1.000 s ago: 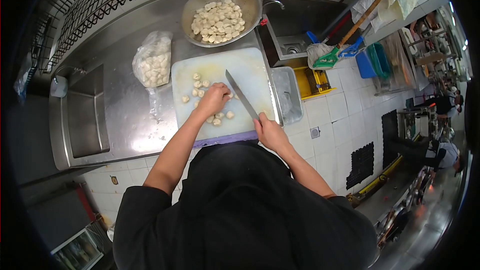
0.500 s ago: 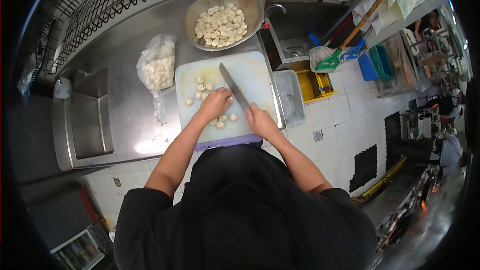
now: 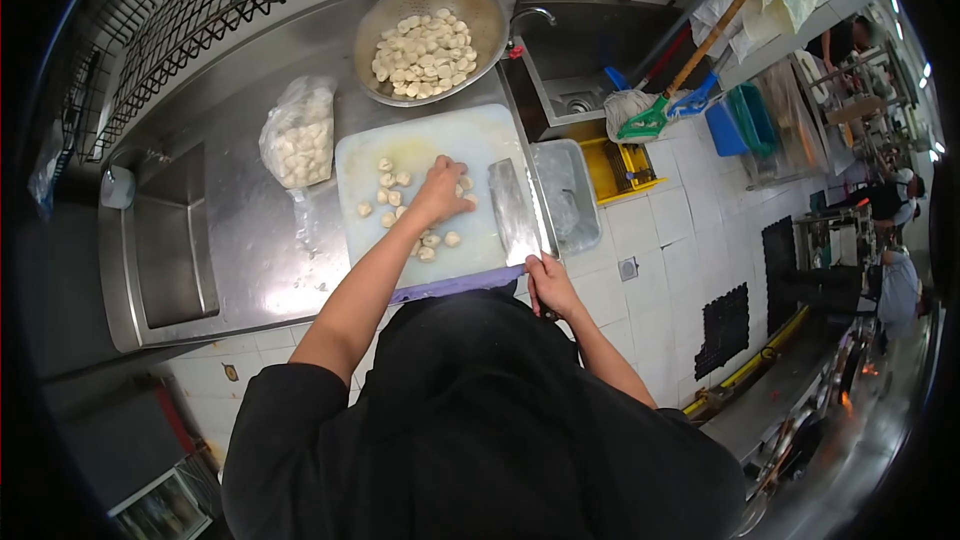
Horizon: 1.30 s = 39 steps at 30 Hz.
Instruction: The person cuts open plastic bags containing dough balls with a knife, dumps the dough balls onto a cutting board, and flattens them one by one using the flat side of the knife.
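My right hand [image 3: 552,286] is closed round the handle of a broad-bladed kitchen knife [image 3: 514,212] at the near right corner of the cutting board [image 3: 480,130]. The blade lies over the board's right side, its flat face turned up. Over the middle of the board my left hand [image 3: 440,195] reaches down, thumb and fingers apart around a few pale round balls [image 3: 466,183] that look like fish balls. More of these balls [image 3: 388,180] are scattered left of and below that hand. My left palm is hidden from view.
Behind the board stands a metal colander [image 3: 485,25] holding many pale pieces. A plastic bag [image 3: 300,135] of balls lies at left. On the right are a clear plastic tub [image 3: 582,230], a sink [image 3: 575,90], a yellow crate [image 3: 625,175] and a mop [image 3: 630,110]. People work far right.
My right hand has drawn the knife back toward me and right, turning its blade flat. My left hand has shifted slightly up and its fingers have spread around balls. The view has shifted slightly.
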Motion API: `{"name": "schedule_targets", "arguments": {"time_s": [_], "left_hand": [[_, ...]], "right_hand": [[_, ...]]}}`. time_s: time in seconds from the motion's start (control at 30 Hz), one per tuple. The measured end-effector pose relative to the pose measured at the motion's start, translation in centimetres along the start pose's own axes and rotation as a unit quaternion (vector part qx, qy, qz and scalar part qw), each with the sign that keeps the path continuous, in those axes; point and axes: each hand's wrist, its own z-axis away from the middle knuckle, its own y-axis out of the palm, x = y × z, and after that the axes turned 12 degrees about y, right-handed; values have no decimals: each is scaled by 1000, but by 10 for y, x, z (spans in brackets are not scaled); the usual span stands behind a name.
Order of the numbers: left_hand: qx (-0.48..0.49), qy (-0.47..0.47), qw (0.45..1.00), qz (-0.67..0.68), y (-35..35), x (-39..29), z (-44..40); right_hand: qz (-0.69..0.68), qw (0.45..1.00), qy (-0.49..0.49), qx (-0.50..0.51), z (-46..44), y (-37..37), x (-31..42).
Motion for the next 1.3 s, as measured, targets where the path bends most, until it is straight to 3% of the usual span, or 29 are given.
{"name": "schedule_targets", "arguments": {"time_s": [0.07,0.2,0.37,0.43,0.5,0.53,0.6,0.63,0.7,0.77,0.8,0.87,1.0,1.1,1.3], "left_hand": [[-22,21,995,90,12,-2,5],[-72,11,990,119,29,-5,7],[-173,27,970,171,-32,-22,-26],[-279,94,942,160,-78,-25,-56],[-320,93,943,16,-123,-21,-81],[-318,88,944,16,-136,-24,-79],[-333,55,941,-20,-157,-29,-77],[-299,62,952,6,-157,-23,-68],[-64,10,995,79,-145,-10,-44],[35,155,986,56,-91,5,4],[144,146,977,56,-76,-7,29],[163,248,954,-26,-31,0,63],[73,203,976,-22,-12,-4,65],[-48,179,983,-2,-11,-2,50],[-43,170,984,26,-10,11,51]], "right_hand": [[37,999,-17,10,-6,6,-3],[38,999,-9,36,-3,8,11],[42,997,-64,26,12,20,66],[35,995,-90,13,18,23,92],[43,993,-111,-4,29,25,120],[42,994,-106,-1,28,25,118],[101,972,-198,-82,22,24,115],[169,937,-270,-142,14,21,102],[187,933,-259,-165,6,20,77],[261,916,-224,-205,-1,19,53],[261,916,-224,-206,-2,18,45],[304,917,-169,-195,-1,20,29],[307,929,-128,-163,13,34,33],[373,905,-131,-155,22,40,49],[424,888,-114,-138,44,40,71]]}}
